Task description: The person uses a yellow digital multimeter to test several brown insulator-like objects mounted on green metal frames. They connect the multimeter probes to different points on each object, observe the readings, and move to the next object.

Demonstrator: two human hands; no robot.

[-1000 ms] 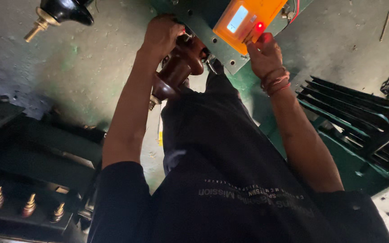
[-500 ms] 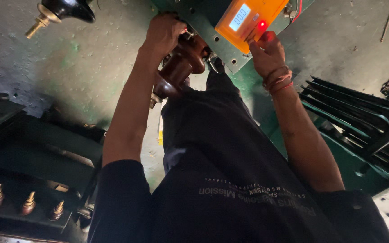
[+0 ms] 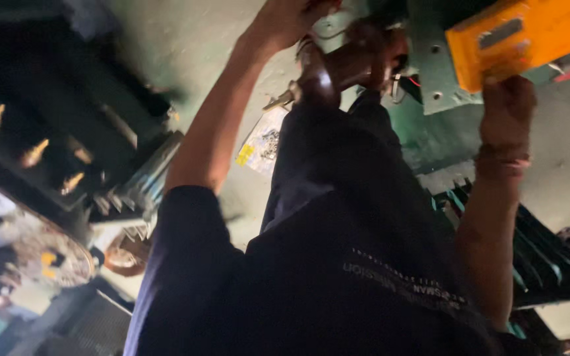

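The left hand (image 3: 291, 16) reaches to the top edge of the view and closes over the upper end of a brown ribbed insulator (image 3: 351, 62) mounted on a green metal housing (image 3: 430, 86); its fingers run partly out of frame, so how tightly it grips cannot be told. The right hand (image 3: 506, 105) curls its fingers under an orange meter (image 3: 516, 36) and steadies it against the housing. A metal stud (image 3: 278, 101) sticks out of the insulator's lower end. The insulator looks stiff, heavy and glazed, probably slippery and prone to chipping, so the ribbed body seems the safest hold. Dark cooling fins (image 3: 536, 257) stand to the right.
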